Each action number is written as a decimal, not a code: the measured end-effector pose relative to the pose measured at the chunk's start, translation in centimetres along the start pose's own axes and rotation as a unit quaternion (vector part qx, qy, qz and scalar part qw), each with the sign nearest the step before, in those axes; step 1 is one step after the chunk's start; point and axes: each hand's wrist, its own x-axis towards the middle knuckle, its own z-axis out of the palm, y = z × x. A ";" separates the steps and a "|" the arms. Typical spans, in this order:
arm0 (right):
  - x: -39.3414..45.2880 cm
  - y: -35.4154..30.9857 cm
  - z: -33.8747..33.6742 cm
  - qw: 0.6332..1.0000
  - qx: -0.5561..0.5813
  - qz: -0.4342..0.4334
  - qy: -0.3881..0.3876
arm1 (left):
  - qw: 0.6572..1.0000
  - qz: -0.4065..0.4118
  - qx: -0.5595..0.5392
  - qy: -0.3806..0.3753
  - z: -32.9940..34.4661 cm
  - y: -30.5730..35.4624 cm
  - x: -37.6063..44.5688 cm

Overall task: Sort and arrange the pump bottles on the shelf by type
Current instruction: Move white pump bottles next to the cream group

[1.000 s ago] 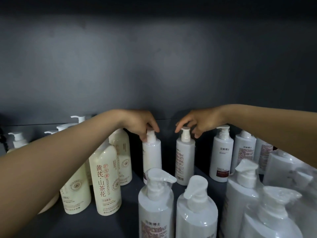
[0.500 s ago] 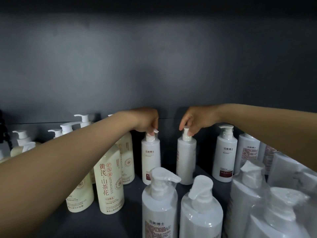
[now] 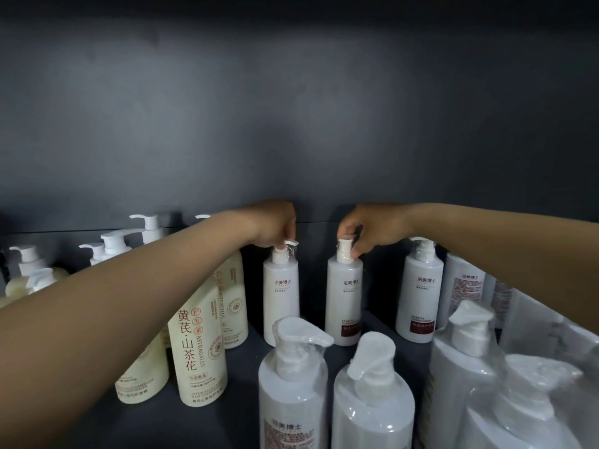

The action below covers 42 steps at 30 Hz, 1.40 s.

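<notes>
On the left of the dark shelf point(image 3: 210, 426) stand the cream bottles point(image 3: 201, 348), tall with brown lettering and bare white pumps. They look full and fairly heavy, with smooth walls that would slide in a loose grip; the waist of the body is the safe place to take them, not the thin spout.

Next, the left hand point(image 3: 275, 226) reaches in over them, fingers curled together and pinching the pump head of the left white bottle point(image 3: 281, 299), which stands upright near the back wall. Just beside it, with a gap between, the right hand point(image 3: 366, 230) pinches the pump collar of the right white bottle point(image 3: 343, 299) in the same way, thumb below, fingers above. Both pumps wear clear film, so I judge them slick; a pump can also turn or lift, so it serves for twisting a label forward more than for carrying.

Further right stands a third white bottle point(image 3: 419, 293), label forward. In front, the wrapped bottles point(image 3: 291, 384) are sheathed in plastic, likely slippery and heavy.
</notes>
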 end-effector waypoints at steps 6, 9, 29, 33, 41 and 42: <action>0.4 0.1 0.7 0.995 0.087 0.040 -0.020 | 1.000 0.000 0.000 0.015 0.2 -0.3 0.3; 0.6 0.1 0.7 0.994 0.099 0.045 -0.021 | 1.000 0.000 -0.004 0.022 0.4 -0.3 0.4; -10.6 -6.4 -1.1 0.998 0.047 -0.039 0.019 | 0.953 0.057 -0.296 0.003 -2.9 1.5 -9.6; -16.0 -8.5 -0.1 0.994 0.102 -0.047 -0.007 | 0.927 0.081 -0.362 -0.053 -2.8 2.4 -13.6; -20.6 -11.2 2.9 0.995 0.092 -0.026 -0.038 | 0.922 0.091 -0.373 -0.060 -1.0 4.4 -18.7; -20.7 -11.4 3.3 0.996 0.085 -0.021 -0.028 | 0.923 0.085 -0.372 -0.042 -0.6 4.7 -19.0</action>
